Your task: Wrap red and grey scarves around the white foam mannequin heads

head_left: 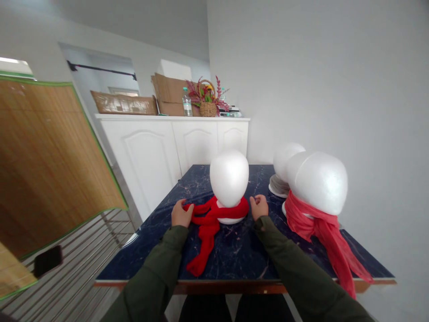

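Note:
A white foam mannequin head point(229, 179) stands in the middle of the dark marble table point(234, 255) with a red scarf point(208, 223) wound round its neck; the scarf's tails hang toward the near edge. My left hand point(181, 214) is closed on the scarf at the head's left side. My right hand point(259, 207) rests curled at the right side of the neck, touching the scarf; I cannot make out whether it grips it.
Two more foam heads stand at the right: the nearer one point(318, 181) wears a lighter red scarf point(330, 239) hanging over the table edge, the farther one point(285, 161) is bare. A white cabinet point(174, 147) with boxes and a flower basket point(208, 103) stands behind. A bamboo screen point(47, 165) is at left.

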A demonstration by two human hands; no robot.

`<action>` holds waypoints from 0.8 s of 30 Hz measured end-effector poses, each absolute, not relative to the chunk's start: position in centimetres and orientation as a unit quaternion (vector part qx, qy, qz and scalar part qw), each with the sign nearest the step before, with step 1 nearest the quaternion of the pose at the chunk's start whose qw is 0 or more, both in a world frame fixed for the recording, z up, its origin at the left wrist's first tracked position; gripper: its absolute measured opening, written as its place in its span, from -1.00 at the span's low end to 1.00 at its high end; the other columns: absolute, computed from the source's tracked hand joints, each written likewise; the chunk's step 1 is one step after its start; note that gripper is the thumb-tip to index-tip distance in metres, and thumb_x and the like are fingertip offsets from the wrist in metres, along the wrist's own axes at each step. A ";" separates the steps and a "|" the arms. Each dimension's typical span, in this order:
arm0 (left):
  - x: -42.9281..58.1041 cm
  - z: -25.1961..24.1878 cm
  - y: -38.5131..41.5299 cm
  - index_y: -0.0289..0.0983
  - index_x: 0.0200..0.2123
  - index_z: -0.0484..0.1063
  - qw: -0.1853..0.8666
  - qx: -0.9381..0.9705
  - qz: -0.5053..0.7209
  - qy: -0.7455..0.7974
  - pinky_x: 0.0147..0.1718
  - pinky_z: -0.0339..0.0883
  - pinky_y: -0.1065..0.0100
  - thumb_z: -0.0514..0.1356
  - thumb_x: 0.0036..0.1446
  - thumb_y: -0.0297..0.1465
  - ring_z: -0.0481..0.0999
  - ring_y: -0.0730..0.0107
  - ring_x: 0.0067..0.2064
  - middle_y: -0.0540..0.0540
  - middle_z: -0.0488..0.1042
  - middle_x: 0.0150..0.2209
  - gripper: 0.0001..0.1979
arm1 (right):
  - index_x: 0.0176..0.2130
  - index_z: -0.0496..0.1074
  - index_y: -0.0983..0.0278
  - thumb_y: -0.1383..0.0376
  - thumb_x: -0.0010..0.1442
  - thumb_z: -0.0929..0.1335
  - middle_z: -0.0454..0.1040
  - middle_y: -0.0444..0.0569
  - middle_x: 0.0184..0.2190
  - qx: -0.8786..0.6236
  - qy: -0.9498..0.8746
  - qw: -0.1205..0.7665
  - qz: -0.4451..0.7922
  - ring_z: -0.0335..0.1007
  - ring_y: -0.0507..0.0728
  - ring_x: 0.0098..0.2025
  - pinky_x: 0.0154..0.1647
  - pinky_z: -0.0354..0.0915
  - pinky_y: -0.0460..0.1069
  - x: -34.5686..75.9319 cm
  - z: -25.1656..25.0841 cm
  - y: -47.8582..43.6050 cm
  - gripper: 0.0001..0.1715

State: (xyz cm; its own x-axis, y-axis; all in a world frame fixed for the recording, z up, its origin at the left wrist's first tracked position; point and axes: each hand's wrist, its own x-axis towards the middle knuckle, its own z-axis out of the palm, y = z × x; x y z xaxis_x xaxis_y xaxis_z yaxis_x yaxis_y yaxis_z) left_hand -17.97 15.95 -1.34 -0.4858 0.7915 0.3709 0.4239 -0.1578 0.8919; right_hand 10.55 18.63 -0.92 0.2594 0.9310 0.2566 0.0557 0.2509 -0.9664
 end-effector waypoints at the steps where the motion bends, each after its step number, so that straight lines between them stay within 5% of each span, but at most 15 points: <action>1: -17.2 -1.3 15.6 -0.31 -0.19 0.37 0.131 0.530 0.566 0.618 0.12 0.03 -0.01 0.20 -0.05 -0.41 0.27 0.02 0.08 -0.23 0.39 -0.08 -0.71 | -0.33 0.40 0.32 0.28 0.05 0.38 0.41 -0.06 -0.35 -0.483 -0.532 0.603 0.347 0.34 0.10 -0.26 -0.09 0.27 0.07 10.0 -1.0 17.8 -0.84; 4: -14.4 -1.4 14.8 -0.27 -0.24 0.43 0.098 0.669 0.480 0.559 0.10 0.10 0.11 0.16 -0.01 -0.37 0.35 0.12 0.01 -0.16 0.45 -0.12 -0.77 | -0.31 0.45 0.29 0.29 -0.08 0.44 0.44 0.00 -0.27 -0.410 -0.715 0.498 0.271 0.33 0.17 -0.16 -0.01 0.22 0.06 7.6 -1.1 15.5 -0.75; 7: -12.5 -1.5 14.3 -0.27 -0.20 0.44 0.085 0.759 0.399 0.507 -0.01 0.22 0.19 0.13 0.02 -0.37 0.42 0.20 -0.10 -0.14 0.49 -0.19 -0.76 | 0.03 0.31 0.30 0.27 0.05 0.35 0.34 0.13 -0.01 -0.380 -0.878 0.285 0.063 0.25 0.23 0.01 0.03 0.19 0.08 5.5 -0.6 14.4 -0.49; 11: -12.3 -1.4 13.7 -0.29 -0.27 0.46 0.056 0.813 0.325 0.480 -0.06 0.23 0.19 0.13 0.02 -0.37 0.42 0.17 -0.14 -0.16 0.49 -0.26 -0.79 | -0.08 0.36 0.30 0.28 0.16 0.27 0.41 0.13 -0.10 -0.435 -0.887 0.152 -0.005 0.33 0.22 -0.05 -0.07 0.24 0.04 4.8 -0.2 14.5 -0.68; 16: -13.4 -1.0 13.4 -0.28 -0.21 0.46 0.037 0.833 0.265 0.484 -0.12 0.25 0.18 0.19 -0.04 -0.31 0.42 0.14 -0.19 -0.15 0.47 -0.28 -0.71 | -0.13 0.34 0.31 0.34 0.14 0.25 0.47 0.11 -0.19 -0.500 -0.844 0.190 0.040 0.41 0.19 -0.15 -0.15 0.25 0.00 6.8 -0.2 15.4 -0.74; 24: -14.9 -1.5 14.1 -0.29 -0.17 0.42 0.062 0.806 0.265 0.525 -0.03 0.22 0.29 0.11 -0.19 -0.60 0.41 0.22 -0.09 -0.14 0.43 -0.18 -0.58 | -0.14 0.31 0.32 0.38 0.11 0.21 0.47 0.01 -0.40 -0.643 -0.642 0.390 0.147 0.43 0.15 -0.33 -0.32 0.24 -0.05 13.1 -0.8 17.9 -0.72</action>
